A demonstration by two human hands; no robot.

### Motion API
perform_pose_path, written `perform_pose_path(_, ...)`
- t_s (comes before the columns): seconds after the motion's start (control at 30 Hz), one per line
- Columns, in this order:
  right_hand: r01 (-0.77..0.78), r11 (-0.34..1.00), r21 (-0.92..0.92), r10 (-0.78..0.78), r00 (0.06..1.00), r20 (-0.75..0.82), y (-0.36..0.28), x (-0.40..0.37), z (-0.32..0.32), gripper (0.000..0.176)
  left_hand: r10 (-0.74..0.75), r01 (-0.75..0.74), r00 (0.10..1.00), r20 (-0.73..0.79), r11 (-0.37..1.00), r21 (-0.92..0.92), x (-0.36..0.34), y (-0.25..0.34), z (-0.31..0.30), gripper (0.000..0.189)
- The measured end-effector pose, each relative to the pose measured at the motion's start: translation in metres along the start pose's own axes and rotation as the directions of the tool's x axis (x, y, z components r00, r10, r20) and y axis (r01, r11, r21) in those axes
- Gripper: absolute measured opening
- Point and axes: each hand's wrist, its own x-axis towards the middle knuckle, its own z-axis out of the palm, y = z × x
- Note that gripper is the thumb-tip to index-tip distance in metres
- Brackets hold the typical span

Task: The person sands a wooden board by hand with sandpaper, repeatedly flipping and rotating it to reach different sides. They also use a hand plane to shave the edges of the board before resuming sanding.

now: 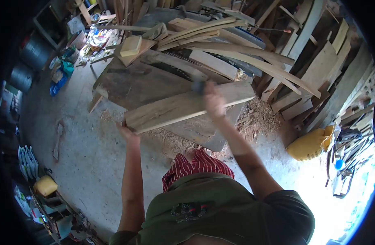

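A thick wooden board (167,108) lies slanted across the workbench (130,87), its right end farther from me. My left hand (129,131) is closed round the near left corner of this board, with the thumb along its end. Over the right half of the wood is my right hand (214,102), smeared by motion. A small dark object (199,86) shows at its fingers, against the board's far edge; the blur hides what kind of thing it is.
Long wood strips (236,53) and a pale wood block (131,45) lie on the bench's far side. Planks (322,69) lean at the right. Shavings (261,118) cover the floor by the bench. A yellow sack (310,145) stands right, a yellow jerrycan (45,186) left.
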Motion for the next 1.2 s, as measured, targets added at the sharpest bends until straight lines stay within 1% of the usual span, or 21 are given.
perform_pose_path(0.03,0.301,0.939,0.167,-0.243,0.922,-0.301,0.053,0.007,-0.017,0.051,-0.026,0.026,1.000,0.001,1.000,-0.011,-0.002,0.002,-0.002,0.075)
perform_pose_path(0.07,0.602,0.762,0.237,-0.376,0.710,-0.596,0.086,0.010,-0.017,0.051,-0.028,0.028,1.000,0.010,1.000,0.015,0.004,-0.001,-0.011,0.075)
perform_pose_path(0.2,0.646,0.473,0.600,-0.223,0.746,-0.627,0.092,0.009,0.017,0.054,0.023,-0.029,0.995,0.102,0.998,0.051,0.020,0.000,-0.020,0.074)
perform_pose_path(0.23,0.507,0.004,0.862,-0.273,0.830,-0.486,0.051,-0.004,0.041,0.054,0.009,-0.012,0.997,0.080,0.999,0.041,0.014,0.000,-0.021,0.074)
perform_pose_path(0.27,0.175,-0.438,0.882,-0.392,0.846,-0.363,0.010,-0.018,0.068,0.054,0.010,-0.014,0.997,0.070,0.999,0.052,0.009,-0.001,-0.022,0.074)
perform_pose_path(0.3,-0.536,-0.764,0.361,-0.621,0.762,-0.183,-0.024,-0.027,0.101,0.053,0.032,-0.040,0.994,0.100,0.996,0.080,0.006,0.001,-0.021,0.073)
perform_pose_path(0.33,-0.532,-0.656,0.536,-0.678,0.728,-0.107,-0.038,-0.025,0.138,0.049,0.052,-0.067,0.990,0.134,0.992,0.111,0.004,0.003,-0.021,0.073)
perform_pose_path(0.37,-0.506,-0.596,0.623,-0.624,0.781,0.037,-0.067,-0.041,0.155,0.048,0.055,-0.072,0.990,0.133,0.990,0.123,0.000,0.005,-0.023,0.073)
perform_pose_path(0.4,-0.481,-0.705,0.520,-0.513,0.853,0.093,-0.107,-0.074,0.165,0.042,0.087,-0.142,0.961,0.264,0.970,0.196,-0.006,0.004,-0.028,0.071)
perform_pose_path(0.43,-0.909,-0.231,0.347,-0.967,0.255,0.022,-0.062,-0.024,0.200,0.041,0.101,-0.215,0.913,0.394,0.942,0.257,-0.011,0.002,-0.033,0.070)
perform_pose_path(0.47,-0.949,-0.231,0.215,-0.937,0.277,0.213,-0.088,-0.064,0.195,0.048,0.093,-0.211,0.911,0.401,0.942,0.262,-0.015,0.000,-0.037,0.070)
perform_pose_path(0.53,-0.972,-0.227,-0.061,-0.961,0.213,0.176,-0.100,-0.088,0.205,0.053,0.064,-0.251,0.927,0.369,0.838,0.485,-0.027,-0.006,-0.040,0.071)
perform_pose_path(0.6,-0.783,-0.287,-0.552,-0.944,0.131,0.304,-0.095,-0.094,0.179,0.057,0.014,-0.181,0.946,0.324,0.851,0.493,-0.032,-0.002,-0.026,0.071)
perform_pose_path(0.67,-0.625,-0.049,-0.779,-0.994,-0.047,0.100,-0.075,-0.075,0.162,0.064,-0.030,-0.116,0.961,0.274,0.858,0.500,-0.033,0.002,-0.016,0.071)
perform_pose_path(0.8,-0.640,-0.163,-0.751,-0.983,0.174,0.065,-0.060,-0.046,0.180,0.051,-0.098,-0.094,0.957,0.272,0.785,0.612,-0.049,0.016,-0.014,0.075)
perform_pose_path(0.83,-0.779,-0.182,-0.601,-0.970,0.242,-0.020,-0.072,-0.053,0.192,0.047,-0.118,-0.088,0.957,0.264,0.752,0.653,-0.060,0.019,-0.012,0.077)
perform_pose_path(1.0,-0.873,-0.257,-0.413,-0.960,0.281,0.004,-0.098,-0.051,0.232,0.044,-0.304,0.023,0.916,0.261,0.689,0.724,-0.094,0.034,-0.013,0.086)
perform_pose_path(1.07,-0.923,-0.336,-0.189,-0.941,0.322,0.102,-0.142,-0.072,0.226,0.046,-0.361,0.084,0.912,0.196,0.631,0.771,-0.093,0.038,-0.010,0.088)
perform_pose_path(1.1,-0.938,-0.346,-0.021,-0.925,0.338,0.173,-0.127,-0.048,0.230,0.049,-0.357,0.034,0.916,0.185,0.528,0.849,-0.096,0.038,-0.003,0.088)
perform_pose_path(1.13,-0.935,-0.353,-0.026,-0.924,0.344,0.167,-0.123,-0.033,0.228,0.049,-0.353,-0.019,0.918,0.178,0.411,0.912,-0.096,0.038,0.005,0.088)
perform_pose_path(1.2,-0.876,-0.345,0.336,-0.884,0.424,0.197,-0.120,-0.008,0.222,0.052,-0.322,-0.032,0.934,0.154,0.354,0.935,-0.090,0.036,0.012,0.086)
